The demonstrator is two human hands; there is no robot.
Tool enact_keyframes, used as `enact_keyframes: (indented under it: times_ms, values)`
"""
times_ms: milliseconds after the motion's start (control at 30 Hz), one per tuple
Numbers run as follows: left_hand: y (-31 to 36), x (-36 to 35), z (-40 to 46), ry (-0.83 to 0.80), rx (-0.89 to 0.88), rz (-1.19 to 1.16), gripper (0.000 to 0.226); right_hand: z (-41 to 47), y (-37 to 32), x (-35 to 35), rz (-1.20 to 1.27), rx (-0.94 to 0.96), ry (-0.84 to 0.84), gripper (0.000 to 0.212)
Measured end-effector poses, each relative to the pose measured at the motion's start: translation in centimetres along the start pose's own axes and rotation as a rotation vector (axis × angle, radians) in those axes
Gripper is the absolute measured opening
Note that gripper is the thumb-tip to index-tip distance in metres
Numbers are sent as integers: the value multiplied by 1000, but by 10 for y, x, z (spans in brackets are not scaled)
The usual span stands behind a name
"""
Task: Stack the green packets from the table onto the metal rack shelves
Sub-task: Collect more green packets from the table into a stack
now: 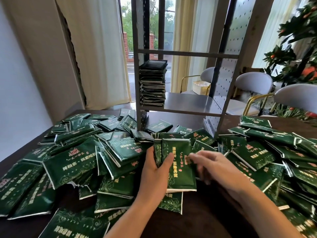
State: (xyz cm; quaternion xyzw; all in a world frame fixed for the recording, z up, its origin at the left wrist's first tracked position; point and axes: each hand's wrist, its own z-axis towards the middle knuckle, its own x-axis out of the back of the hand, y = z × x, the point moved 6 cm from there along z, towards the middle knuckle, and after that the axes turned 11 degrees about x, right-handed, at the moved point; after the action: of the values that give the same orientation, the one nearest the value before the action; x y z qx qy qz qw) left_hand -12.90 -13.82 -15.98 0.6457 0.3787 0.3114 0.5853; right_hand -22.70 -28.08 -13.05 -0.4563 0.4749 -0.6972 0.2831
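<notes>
Green foil packets (72,162) lie heaped across the dark table (197,219), spilling from nine o'clock round to three. The left hand (155,170) grips a small bundle of packets (178,164) at centre, thumb curled over its face. To its right, the right hand (212,166) is blurred; its fingers look loosely spread at the bundle's edge, though whether they pinch anything I cannot tell. To do this well, square the edges before lifting. At twelve o'clock stands the metal rack (188,54), one stack of packets (152,83) on the left of its shelf (190,100). Its front uprights and loose packets at its foot crowd the approach. White chairs (253,81) sit at two o'clock.
</notes>
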Motion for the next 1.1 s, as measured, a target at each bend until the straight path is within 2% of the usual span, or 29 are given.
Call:
enact_keyframes:
  times_ms: [100, 133, 267, 333, 433, 500, 633, 733, 800, 933, 1000, 1100]
  values:
    - [-1, 2, 1, 23, -11, -21, 51, 6, 13, 33, -499, 71, 288, 18]
    - [-1, 3, 2, 29, -15, -31, 46, 6, 15, 34, -616, 94, 302, 14]
    - [-2, 5, 4, 59, -22, -95, 24, 6, 27, 13, -776, 25, 84, 68]
    - [0, 5, 3, 68, -18, -103, 24, 5, 26, 6, -820, -5, 53, 71]
    - [1, 6, 1, 79, -27, -95, 26, 2, 17, 4, -888, 16, 89, 64]
    - [0, 7, 0, 88, -20, -95, 38, -2, 11, 2, -932, 59, 118, 57]
    - [2, 5, -2, 53, -54, -27, 69, -9, 6, 7, -793, 114, 297, 48]
    - [8, 2, -9, 36, -24, 80, 69, -13, 4, 18, -537, 184, 472, 39]
    - [9, 3, -10, 48, -11, 111, 65, -17, 8, 21, -334, 212, 525, 36]
    - [11, 2, -9, 41, -21, 129, 62, -26, -6, 12, -126, 397, 527, 36]
    - [10, 1, -9, 32, -6, 108, 62, -29, -16, 3, -162, 516, 478, 43]
    - [6, 3, -3, 21, -22, 40, 61, -29, -21, -9, -224, 672, 417, 36]
